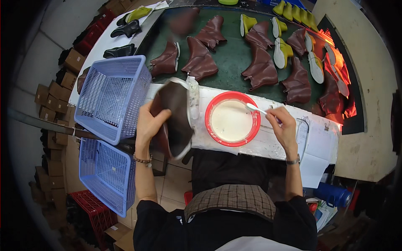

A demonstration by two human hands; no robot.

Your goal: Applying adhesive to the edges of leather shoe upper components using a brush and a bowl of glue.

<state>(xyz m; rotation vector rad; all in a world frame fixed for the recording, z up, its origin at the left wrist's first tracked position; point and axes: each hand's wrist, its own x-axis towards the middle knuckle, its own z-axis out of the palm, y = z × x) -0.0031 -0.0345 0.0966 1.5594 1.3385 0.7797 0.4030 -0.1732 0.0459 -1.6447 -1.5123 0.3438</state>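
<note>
My left hand (151, 121) is closed round the side of a brown leather boot upper (178, 121), with the thumb pressed on it. White shows along the upper's right edge, and its dark inside faces up. My right hand (282, 125) pinches the handle of a small white brush (256, 109), shaped like a toothbrush. The brush head is over the right rim of a red bowl (208, 125). Thick white liquid (230, 121) lies in the bowl, which stands on the white-covered table edge between my hands.
Beyond the bowl, a green conveyor belt (228, 75) carries several brown boots (259, 67) and yellow-green pieces with white soles (283, 53). A heater glows orange at the right (349, 100). Two blue baskets (113, 69) stand at my left, boxes (54, 92) behind them.
</note>
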